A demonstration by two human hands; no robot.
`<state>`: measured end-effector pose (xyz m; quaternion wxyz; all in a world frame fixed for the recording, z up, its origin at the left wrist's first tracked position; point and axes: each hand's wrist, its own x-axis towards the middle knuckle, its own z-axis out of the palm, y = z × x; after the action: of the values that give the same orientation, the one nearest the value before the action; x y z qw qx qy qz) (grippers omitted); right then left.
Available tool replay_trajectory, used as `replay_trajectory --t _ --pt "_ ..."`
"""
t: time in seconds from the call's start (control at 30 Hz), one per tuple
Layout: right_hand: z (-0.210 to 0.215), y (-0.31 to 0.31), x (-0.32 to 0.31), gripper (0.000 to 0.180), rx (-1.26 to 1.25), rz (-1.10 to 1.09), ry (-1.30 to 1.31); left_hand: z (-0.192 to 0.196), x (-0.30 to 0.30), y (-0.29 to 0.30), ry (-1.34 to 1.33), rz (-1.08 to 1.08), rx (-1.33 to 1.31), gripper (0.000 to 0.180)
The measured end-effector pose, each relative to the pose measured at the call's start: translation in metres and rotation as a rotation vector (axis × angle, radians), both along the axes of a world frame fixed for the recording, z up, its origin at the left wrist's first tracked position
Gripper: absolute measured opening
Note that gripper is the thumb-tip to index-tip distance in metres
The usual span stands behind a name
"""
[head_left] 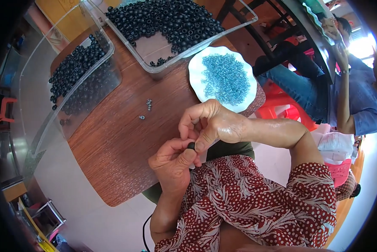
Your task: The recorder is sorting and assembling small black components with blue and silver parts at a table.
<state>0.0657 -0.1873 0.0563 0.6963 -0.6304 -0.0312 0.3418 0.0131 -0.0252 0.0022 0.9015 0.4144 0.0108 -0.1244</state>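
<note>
Over the near edge of the brown table, my two hands meet at a small black round piece. My left hand pinches it between thumb and fingers. The thumb of my right hand comes against its right side, with the fingers curled; whether that hand grips a smaller part is hidden. Close beyond my right hand, a white wavy-rimmed plate holds a heap of small clear blue pieces. Several small grey pieces lie on the table ahead of my left hand.
A clear tub of black ring-like pieces stands at the far side. Another clear tub with similar black pieces is at left. At right, a co-worker in jeans sits by a dark table, near red stools.
</note>
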Motion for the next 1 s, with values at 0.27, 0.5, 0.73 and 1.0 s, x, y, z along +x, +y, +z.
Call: replay_trajectory --t 0.27,0.5,0.73,1.0 --pt "-0.006 -0.001 -0.007 0.031 0.113 -0.026 0.059 0.009 -0.002 0.006 0.061 -0.009 0.034 0.02" --pt "0.043 -0.007 0.006 0.025 -0.014 -0.051 -0.3 0.07 0.038 0.044 -0.216 0.379 0.486 0.013" --pt "0.077 -0.023 0.05 0.011 -0.35 -0.24 -0.854 0.096 0.125 0.092 -0.453 0.707 0.863 0.019" --pt "0.066 -0.032 0.135 0.01 -0.535 -0.2 -0.902 0.094 0.153 0.093 -0.588 0.756 1.151 0.036"
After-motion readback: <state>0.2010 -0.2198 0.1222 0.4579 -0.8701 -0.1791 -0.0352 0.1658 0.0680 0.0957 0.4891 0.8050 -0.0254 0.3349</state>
